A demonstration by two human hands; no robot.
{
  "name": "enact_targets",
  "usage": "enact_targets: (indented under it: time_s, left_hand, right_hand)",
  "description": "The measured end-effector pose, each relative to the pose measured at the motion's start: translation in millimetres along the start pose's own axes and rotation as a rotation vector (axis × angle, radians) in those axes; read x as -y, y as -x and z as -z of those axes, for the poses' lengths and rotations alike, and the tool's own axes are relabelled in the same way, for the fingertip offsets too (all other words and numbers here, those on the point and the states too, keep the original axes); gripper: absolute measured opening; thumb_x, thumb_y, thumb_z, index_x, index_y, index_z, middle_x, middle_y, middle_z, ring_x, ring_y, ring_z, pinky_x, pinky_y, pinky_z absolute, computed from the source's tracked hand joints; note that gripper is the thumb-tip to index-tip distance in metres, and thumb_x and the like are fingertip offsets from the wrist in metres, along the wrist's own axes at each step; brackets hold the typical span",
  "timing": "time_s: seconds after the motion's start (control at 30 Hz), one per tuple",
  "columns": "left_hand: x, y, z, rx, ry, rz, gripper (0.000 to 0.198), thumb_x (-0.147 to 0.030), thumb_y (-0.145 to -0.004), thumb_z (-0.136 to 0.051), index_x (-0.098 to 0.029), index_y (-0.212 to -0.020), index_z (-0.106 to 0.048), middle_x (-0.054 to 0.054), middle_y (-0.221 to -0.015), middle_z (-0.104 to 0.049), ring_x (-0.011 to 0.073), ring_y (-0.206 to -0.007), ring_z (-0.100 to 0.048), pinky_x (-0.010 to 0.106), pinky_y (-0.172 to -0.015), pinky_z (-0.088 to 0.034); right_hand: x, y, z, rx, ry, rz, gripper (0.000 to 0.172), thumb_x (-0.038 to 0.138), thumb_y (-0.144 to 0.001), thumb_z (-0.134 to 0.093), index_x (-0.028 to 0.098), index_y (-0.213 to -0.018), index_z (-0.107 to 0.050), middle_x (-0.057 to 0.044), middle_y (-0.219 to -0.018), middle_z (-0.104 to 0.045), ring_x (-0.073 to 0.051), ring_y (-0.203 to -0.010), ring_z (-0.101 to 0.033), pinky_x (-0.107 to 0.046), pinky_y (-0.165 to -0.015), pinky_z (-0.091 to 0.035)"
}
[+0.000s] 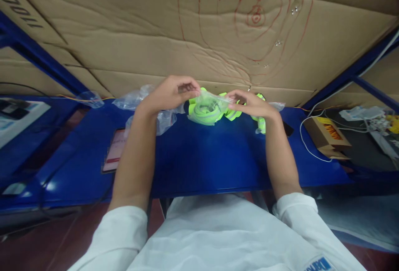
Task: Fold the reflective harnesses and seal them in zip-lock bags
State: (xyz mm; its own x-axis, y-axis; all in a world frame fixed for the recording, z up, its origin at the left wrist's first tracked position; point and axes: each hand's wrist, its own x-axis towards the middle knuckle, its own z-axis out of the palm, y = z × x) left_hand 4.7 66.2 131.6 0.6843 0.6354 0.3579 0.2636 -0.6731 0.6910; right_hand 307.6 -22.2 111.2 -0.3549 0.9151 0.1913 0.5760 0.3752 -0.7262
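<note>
Two hands on one item: we're holding a clear plastic bag (215, 101) with a neon-green coil (204, 112) inside it. We can't tell whether the coil is strap or cable. We're holding it just above the far half of the blue desk (202, 158).

- The left hand (171, 93) is pinching the bag's upper-left edge, with its fingers curled shut over the film.
- The right hand (253, 104) is pinching the right edge. Thumb and fingertips are closed on the film and the other fingers are lying loosely along it.
- The bag is stretching between the two grips, so its long axis is running left-right, across our line of sight.
- It's sitting straight ahead of us, midway between the hands. Both are touching it and neither is nearer.
- We're not making out which edge is the mouth, because the film is too blurred.

Around it:
- More loose green pieces (261, 124) are lying on the desk just beside and under the right hand, touching or nearly touching the held bag.
- Empty clear bags (132, 98) are piling up just left of the left hand.
- A flat pinkish sheet (114, 152) is lying under the left forearm.
- A cardboard wall (140, 34) is backing the desk.
- An open cardboard box (324, 136) and a white cable (307, 140) are sitting well apart on the right.
</note>
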Motion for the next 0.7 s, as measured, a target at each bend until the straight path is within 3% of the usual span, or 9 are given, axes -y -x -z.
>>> enact_targets:
  time_s: [0.07, 0.17, 0.27, 0.37, 0.43, 0.5, 0.6, 0.7]
  left_hand:
    - [-8, 5, 6.6, -0.088, 0.035, 0.004, 0.036, -0.053, -0.092, -0.067, -0.019, -0.1, -0.07, 0.006, -0.094, -0.074, 0.0183, -0.087, -0.065, 0.032, -0.081, -0.052]
    - [-7, 10, 18.7, -0.232, -0.032, 0.033, 0.04, -0.056, -0.094, -0.067, -0.017, -0.102, -0.069, 0.006, -0.095, -0.072, 0.0173, -0.086, -0.064, 0.033, -0.08, -0.051]
    - [4, 12, 30.0, -0.354, -0.083, 0.08, 0.046, -0.061, -0.093, -0.068, -0.017, -0.104, -0.068, 0.004, -0.098, -0.071, 0.015, -0.083, -0.062, 0.032, -0.078, -0.05]
    - [13, 12, 34.1, -0.356, -0.059, 0.116, 0.051, -0.066, -0.094, -0.065, -0.017, -0.108, -0.066, 0.003, -0.102, -0.07, 0.0146, -0.087, -0.062, 0.03, -0.08, -0.051]
    - [15, 9, 31.9, -0.343, -0.068, 0.086, 0.05, -0.065, -0.094, -0.066, -0.016, -0.106, -0.067, 0.003, -0.1, -0.071, 0.0147, -0.088, -0.063, 0.03, -0.081, -0.052]
    - [13, 6, 26.7, -0.361, -0.063, 0.019, 0.05, -0.064, -0.092, -0.07, -0.016, -0.1, -0.068, 0.003, -0.093, -0.071, 0.013, -0.078, -0.065, 0.029, -0.074, -0.053]
    - [7, 0, 14.7, -0.372, 0.054, -0.103, 0.052, -0.066, -0.084, -0.078, -0.016, -0.091, -0.069, 0.003, -0.08, -0.071, 0.0108, -0.06, -0.065, 0.025, -0.057, -0.051]
    - [-5, -4, 1.7, -0.318, 0.259, -0.182, 0.049, -0.063, -0.079, -0.084, -0.018, -0.09, -0.071, 0.001, -0.077, -0.073, 0.0107, -0.06, -0.068, 0.023, -0.058, -0.057]
  right_hand:
    - [4, 0, -5, 0.077, -0.052, 0.0, 0.069, 0.053, -0.087, -0.077, 0.026, -0.146, -0.056, -0.009, -0.131, -0.068, -0.025, -0.112, -0.067, -0.036, -0.088, -0.057]
    - [4, -3, -14, 0.129, -0.027, -0.032, 0.087, 0.054, -0.084, -0.081, 0.028, -0.158, -0.043, -0.012, -0.147, -0.059, -0.026, -0.118, -0.066, -0.038, -0.092, -0.06]
    - [-5, -5, -16, 0.171, 0.082, -0.091, 0.079, 0.055, -0.086, -0.079, 0.026, -0.153, -0.052, -0.013, -0.143, -0.063, -0.026, -0.114, -0.069, -0.04, -0.094, -0.06]
    - [-15, -2, -12, 0.24, 0.178, -0.172, 0.062, 0.054, -0.09, -0.075, 0.022, -0.142, -0.063, -0.013, -0.129, -0.073, -0.026, -0.106, -0.074, -0.041, -0.096, -0.059]
    - [-16, -1, -12, 0.279, 0.219, -0.211, 0.063, 0.056, -0.092, -0.073, 0.019, -0.142, -0.064, -0.014, -0.129, -0.074, -0.027, -0.107, -0.074, -0.041, -0.098, -0.058]
    - [-12, -1, -19, 0.258, 0.231, -0.203, 0.075, 0.062, -0.09, -0.073, 0.019, -0.149, -0.057, -0.016, -0.141, -0.068, -0.029, -0.113, -0.073, -0.041, -0.102, -0.057]
    - [-3, -10, -39, 0.102, 0.186, -0.051, 0.097, 0.067, -0.082, -0.078, 0.022, -0.16, -0.044, -0.015, -0.161, -0.051, -0.032, -0.127, -0.066, -0.045, -0.112, -0.053]
    - [4, -23, -54, -0.052, 0.083, 0.068, 0.095, 0.068, -0.082, -0.077, 0.021, -0.158, -0.045, -0.012, -0.155, -0.058, -0.034, -0.133, -0.061, -0.051, -0.117, -0.048]
